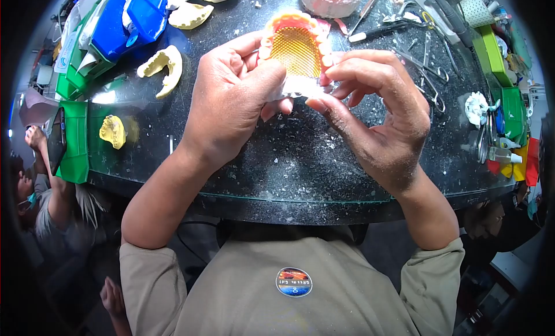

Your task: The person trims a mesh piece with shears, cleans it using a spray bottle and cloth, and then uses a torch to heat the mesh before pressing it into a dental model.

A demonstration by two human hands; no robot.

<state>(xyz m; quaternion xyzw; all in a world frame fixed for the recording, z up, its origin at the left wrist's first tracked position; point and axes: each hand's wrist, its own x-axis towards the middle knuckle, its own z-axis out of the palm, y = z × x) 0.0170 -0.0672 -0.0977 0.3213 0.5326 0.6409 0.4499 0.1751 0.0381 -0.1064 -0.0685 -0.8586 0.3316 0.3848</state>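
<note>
A denture [296, 50] with a row of teeth, pink gum parts and a gold mesh plate is held up over the dark worktop. My left hand [234, 84] grips its left side, the thumb lying on the lower left of the mesh. At the right edge, the fingers of my right hand [378, 99] touch the denture, and the thumb rests near its lower end. Some whitish, clear-looking material [302, 86] lies along the denture's lower edge between both thumbs. Pale dust covers the fingers of my right hand.
Yellowish casts [164, 70] and a small yellow model [113, 132] are at left, beside blue bins [147, 15] and a green bin [73, 142]. A pink-and-white model [330, 0] stands behind. Scissors and tools [426, 64] lie at right. Another person's hand [36, 138] shows at far left.
</note>
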